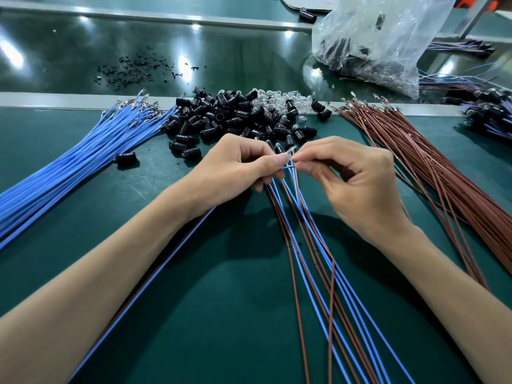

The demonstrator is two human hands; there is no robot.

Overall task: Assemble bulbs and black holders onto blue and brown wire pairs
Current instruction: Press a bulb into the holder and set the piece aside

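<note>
My left hand (pixel 238 167) grips several blue and brown wires (pixel 307 245) near their upper ends, and they trail down toward me across the green mat. My right hand (pixel 352 178) pinches a wire tip with its metal terminal (pixel 291 149) right beside my left fingertips. Just behind the hands lies a heap of black holders (pixel 221 117), with clear bulbs (pixel 277 102) piled at its back right. A black holder seems to sit at my left fingertips, partly hidden.
A bundle of blue wires (pixel 83 159) fans out at the left, a bundle of brown wires (pixel 443 173) at the right. A clear plastic bag (pixel 374 42) of parts stands at the back right, with finished assemblies (pixel 490 115) beyond. Black debris (pixel 130 70) dots the conveyor belt.
</note>
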